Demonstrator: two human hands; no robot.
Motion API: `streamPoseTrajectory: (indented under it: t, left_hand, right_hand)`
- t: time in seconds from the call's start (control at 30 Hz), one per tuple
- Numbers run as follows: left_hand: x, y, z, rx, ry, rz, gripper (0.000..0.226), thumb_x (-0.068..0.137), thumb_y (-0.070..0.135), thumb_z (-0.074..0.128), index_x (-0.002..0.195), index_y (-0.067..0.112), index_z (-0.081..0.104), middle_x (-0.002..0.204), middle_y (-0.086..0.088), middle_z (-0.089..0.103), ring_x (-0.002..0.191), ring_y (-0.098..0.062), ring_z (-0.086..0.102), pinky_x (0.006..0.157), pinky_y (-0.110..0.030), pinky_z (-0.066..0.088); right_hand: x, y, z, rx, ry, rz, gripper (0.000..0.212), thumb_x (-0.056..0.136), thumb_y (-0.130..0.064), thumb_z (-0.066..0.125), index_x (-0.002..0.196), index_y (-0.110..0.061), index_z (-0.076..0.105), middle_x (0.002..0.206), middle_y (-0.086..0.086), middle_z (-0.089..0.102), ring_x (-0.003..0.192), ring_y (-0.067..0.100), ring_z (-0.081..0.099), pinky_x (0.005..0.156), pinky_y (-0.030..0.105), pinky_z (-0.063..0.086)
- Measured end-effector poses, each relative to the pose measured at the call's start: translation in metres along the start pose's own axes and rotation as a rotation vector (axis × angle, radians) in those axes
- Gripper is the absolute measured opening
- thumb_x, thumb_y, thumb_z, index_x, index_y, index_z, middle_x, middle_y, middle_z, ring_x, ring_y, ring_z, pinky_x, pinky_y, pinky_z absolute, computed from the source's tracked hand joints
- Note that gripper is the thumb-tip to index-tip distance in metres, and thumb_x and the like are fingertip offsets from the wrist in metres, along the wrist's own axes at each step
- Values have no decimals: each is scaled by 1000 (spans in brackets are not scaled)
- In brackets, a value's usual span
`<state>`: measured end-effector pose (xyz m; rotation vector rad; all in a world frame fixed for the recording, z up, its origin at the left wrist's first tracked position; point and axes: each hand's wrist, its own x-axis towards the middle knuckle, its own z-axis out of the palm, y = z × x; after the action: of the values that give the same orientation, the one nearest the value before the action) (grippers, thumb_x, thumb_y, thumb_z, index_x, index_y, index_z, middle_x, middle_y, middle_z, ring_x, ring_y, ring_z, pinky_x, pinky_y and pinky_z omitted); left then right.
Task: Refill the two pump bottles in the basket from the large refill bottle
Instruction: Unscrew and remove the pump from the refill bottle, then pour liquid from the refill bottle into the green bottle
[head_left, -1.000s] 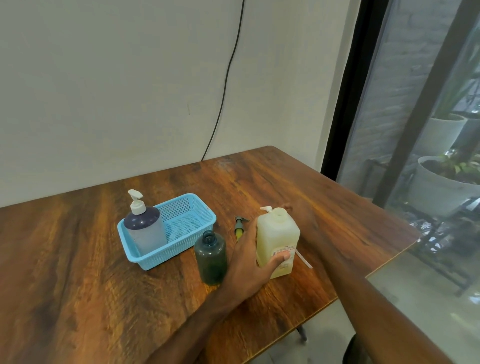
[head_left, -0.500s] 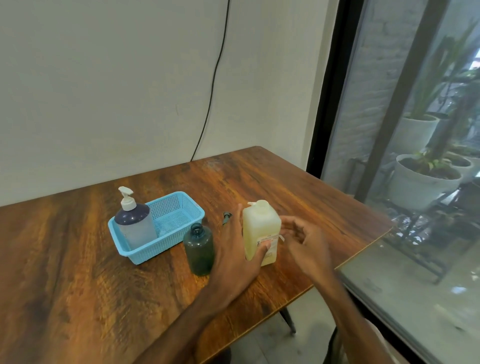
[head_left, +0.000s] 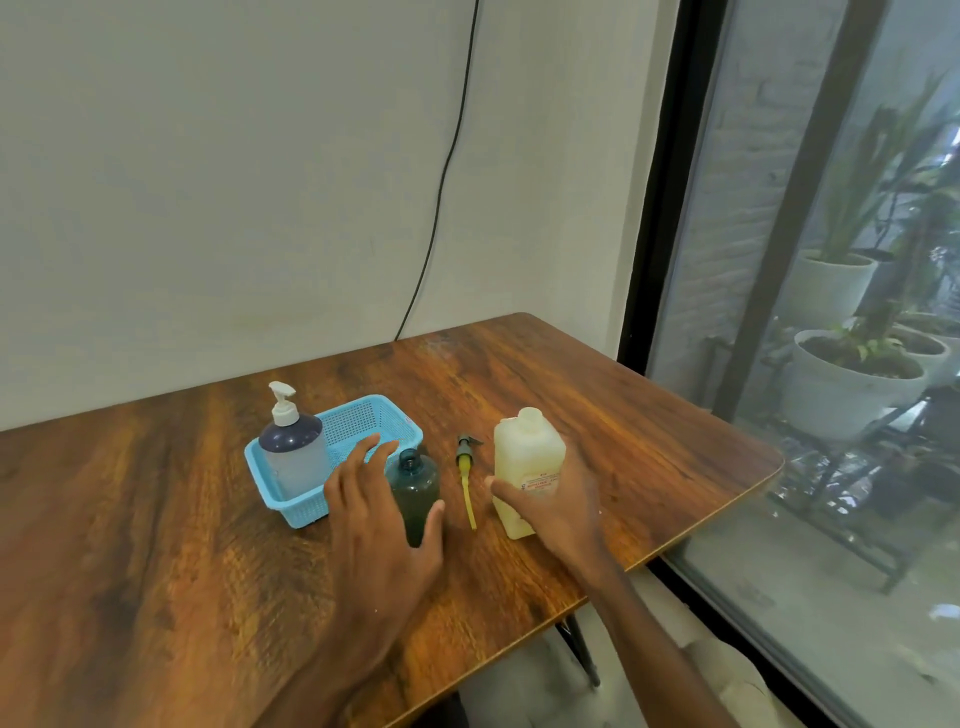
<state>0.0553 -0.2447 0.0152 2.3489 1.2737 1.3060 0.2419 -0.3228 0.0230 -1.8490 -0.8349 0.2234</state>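
The right hand (head_left: 558, 506) wraps the uncapped refill bottle (head_left: 524, 452) on the counter (head_left: 156, 519); at its nine o'clock, the left hand (head_left: 379, 530) spreads wide beside the green bottle (head_left: 413, 483).

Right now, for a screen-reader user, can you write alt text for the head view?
A person's right hand grips an uncapped cream refill bottle on a wooden table, while the open left hand reaches for an open dark green bottle. A detached pump lies between the bottles; a blue basket holds another pump bottle.
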Motion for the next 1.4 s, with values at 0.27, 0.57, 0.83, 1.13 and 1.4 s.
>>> streamPoseTrajectory:
  t: [0.27, 0.57, 0.83, 1.13, 1.4]
  left_hand:
    - [2, -20, 5, -158, -249, -298, 107, 87, 58, 82, 167, 22, 21, 173, -3, 31, 159, -24, 33, 128, -46, 35]
    - [8, -32, 16, -332, -359, -302, 96, 79, 69, 84, 156, 31, 42, 160, 6, 53, 141, -17, 55, 112, -31, 47]
    - [27, -29, 10, -442, -463, -154, 72, 63, 88, 81, 118, 87, 35, 114, 66, 46, 113, 38, 42, 74, 0, 43]
    - [21, -44, 11, -530, -540, -22, 77, 72, 79, 84, 140, 70, 49, 138, 46, 55, 129, 15, 54, 88, 1, 48]
    - [23, -52, 8, -607, -524, 16, 77, 75, 75, 85, 144, 59, 55, 141, 31, 62, 133, 1, 60, 99, -19, 58]
  right_hand:
    - [-3, 6, 2, 39, 70, -78, 90, 65, -39, 93, 141, -17, 50, 127, -2, 63, 112, 17, 60, 73, 20, 48]
    - [-15, 13, -12, 20, -22, -149, 86, 61, -38, 94, 136, -23, 54, 116, -15, 63, 101, 4, 63, 70, 19, 52]
    - [-20, 9, -29, -76, -93, -226, 90, 56, -50, 92, 133, -42, 45, 110, -41, 48, 99, -11, 56, 65, 9, 45]
    - [-17, 5, -42, -200, -199, -266, 93, 55, -46, 91, 139, -29, 54, 107, -37, 49, 94, -14, 55, 61, 8, 47]
    - [-12, -1, -47, -264, -278, -285, 91, 62, -33, 95, 142, -25, 54, 127, -12, 63, 108, 3, 53, 70, 13, 45]
